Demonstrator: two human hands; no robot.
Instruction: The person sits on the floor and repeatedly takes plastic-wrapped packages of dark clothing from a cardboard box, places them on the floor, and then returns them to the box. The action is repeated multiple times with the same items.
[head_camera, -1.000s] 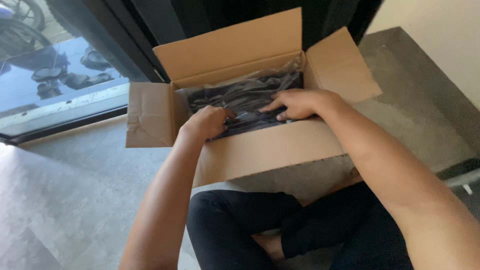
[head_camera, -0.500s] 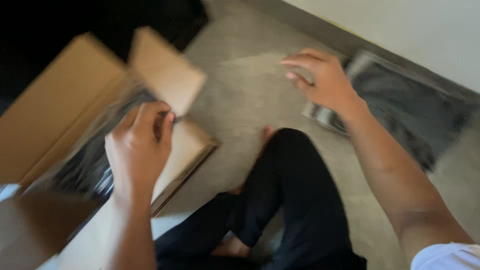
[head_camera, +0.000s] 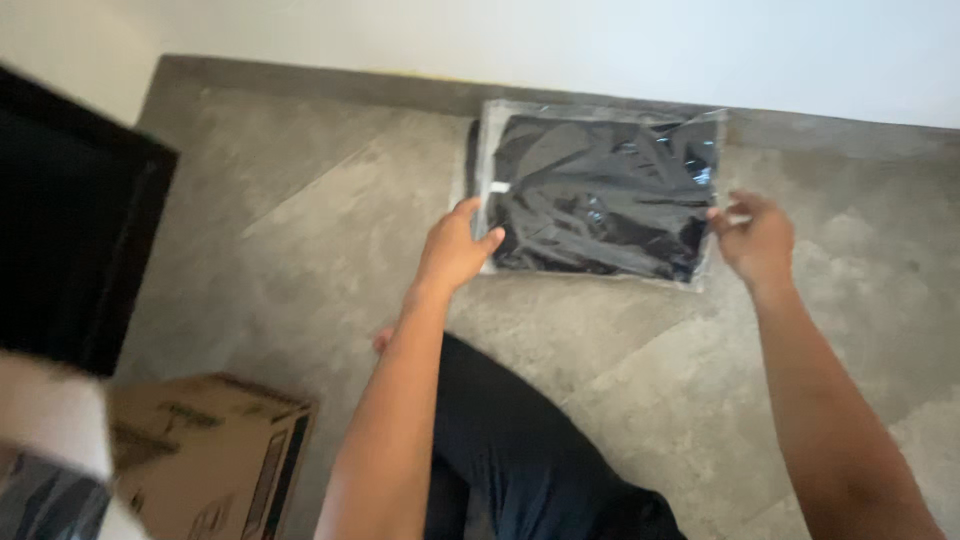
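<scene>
Gripping a clear bag of black cloth at centre frame, our left hand and right hand pinch opposite edges, keeping it flat on the floor; a box sits lower left.

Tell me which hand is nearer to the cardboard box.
Left. The left hand rests at the left edge of the clear bag of black clothing, above the cardboard box; the right hand is at the bag's far right edge.
</scene>
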